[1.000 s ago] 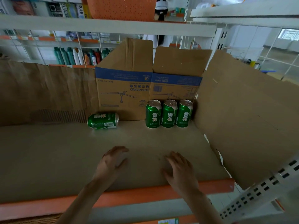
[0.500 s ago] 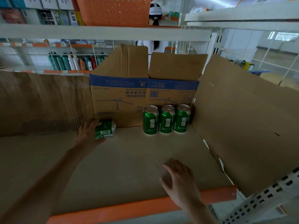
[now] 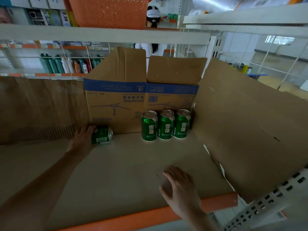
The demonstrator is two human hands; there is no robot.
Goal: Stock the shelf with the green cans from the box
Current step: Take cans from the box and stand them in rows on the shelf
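Three green cans stand upright in a row at the back right of the shelf: left can (image 3: 149, 125), middle can (image 3: 166, 124), right can (image 3: 182, 123). A fourth green can (image 3: 103, 135) lies on its side at the back, left of the row. My left hand (image 3: 83, 139) reaches across the shelf and wraps around that lying can's left end. My right hand (image 3: 180, 189) hovers open, palm down, over the cardboard-lined shelf (image 3: 130, 172) near its orange front edge (image 3: 221, 202).
Flattened cardboard panels printed "DIAMOND" (image 3: 116, 100) line the back, and a large cardboard sheet (image 3: 250, 130) forms the right wall. An orange basket (image 3: 108, 12) sits on the shelf above. A person (image 3: 153, 19) stands behind the wire backing.
My left hand has reached from the front of the shelf to the lying can and closed around it. My right hand has stayed near the front edge.
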